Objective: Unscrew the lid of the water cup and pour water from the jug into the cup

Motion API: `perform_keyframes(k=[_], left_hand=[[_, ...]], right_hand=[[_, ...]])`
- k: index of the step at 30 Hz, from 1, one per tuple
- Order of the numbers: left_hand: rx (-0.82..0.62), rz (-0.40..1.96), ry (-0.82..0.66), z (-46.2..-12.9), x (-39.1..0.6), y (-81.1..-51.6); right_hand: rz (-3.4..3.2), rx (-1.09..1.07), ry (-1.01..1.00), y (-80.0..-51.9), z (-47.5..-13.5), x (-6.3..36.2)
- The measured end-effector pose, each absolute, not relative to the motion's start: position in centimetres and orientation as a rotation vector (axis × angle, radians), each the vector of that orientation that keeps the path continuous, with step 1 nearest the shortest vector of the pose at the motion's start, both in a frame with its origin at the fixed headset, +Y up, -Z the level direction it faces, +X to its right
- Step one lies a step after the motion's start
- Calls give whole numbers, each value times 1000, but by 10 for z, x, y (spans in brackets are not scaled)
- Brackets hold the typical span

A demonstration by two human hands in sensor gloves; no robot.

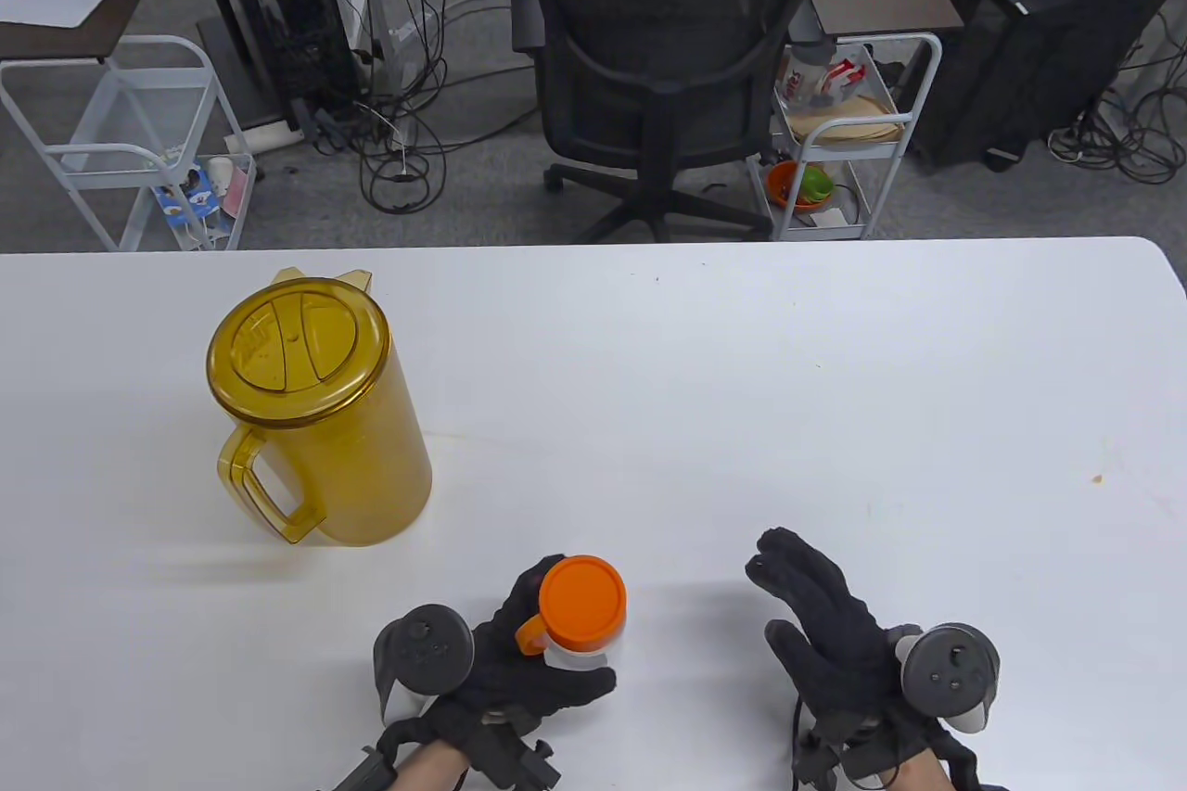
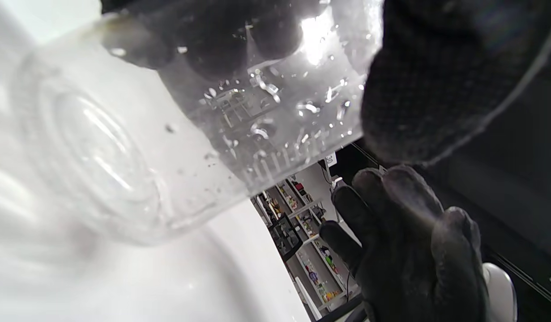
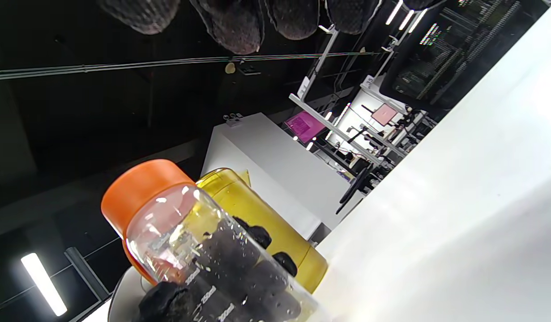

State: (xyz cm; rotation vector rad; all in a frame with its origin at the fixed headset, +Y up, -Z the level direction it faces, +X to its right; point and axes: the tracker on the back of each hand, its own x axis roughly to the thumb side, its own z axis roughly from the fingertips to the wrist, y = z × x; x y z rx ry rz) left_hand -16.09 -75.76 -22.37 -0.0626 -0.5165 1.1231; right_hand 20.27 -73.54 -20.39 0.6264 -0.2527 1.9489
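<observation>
Cup (image 1: 586, 633) upright near front table edge, long axis vertical, orange lid (image 1: 582, 602) still screwed on, facing up. Left hand (image 1: 519, 657) wraps clear cup body, fingers and thumb curled round it; wrist view shows droplets on wall.

Right hand (image 1: 825, 624) to right of cup, apart from it, fingers spread and loosely bent, holding nothing. Lid lies to its left, nearer than anything else.

Jug (image 1: 320, 406) stands upright, lidded, far left, well apart, handle toward person.

Judgement: right hand takes lid next.
</observation>
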Motion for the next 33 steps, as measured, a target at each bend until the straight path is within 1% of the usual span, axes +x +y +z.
perform_keyframes(k=[5, 16, 18, 20, 22, 24, 26, 29, 31, 32, 33], left_hand=[[-61, 1153, -485, -220, -171, -759], [-85, 1140, -466, -222, -169, -760], [-95, 1136, -463, -222, -168, -760], [-100, 1128, -465, -222, -166, -760], [-107, 1125, -464, -221, -165, -760], [-113, 1118, -463, -221, -164, -760], [-121, 1118, -462, -221, -163, -760], [-130, 1119, -460, -222, -162, -760], [-134, 1119, -460, -221, -162, -760], [-132, 1118, -459, -221, -162, -760], [-131, 1118, -460, -221, -162, -761]], right_hand=[[1966, 619, -236, -737, -204, 199], [2048, 635, -216, -740, -203, 190], [2049, 602, -266, -738, -201, 190], [2054, 591, -264, -735, -200, 189], [2065, 588, -295, -726, -198, 186], [2113, 610, -313, -710, -194, 178], [2168, 642, -380, -688, -188, 166], [2232, 715, -412, -653, -182, 137], [2303, 752, -326, -634, -183, 115], [2377, 764, -232, -623, -185, 99], [2426, 764, -180, -617, -187, 89]])
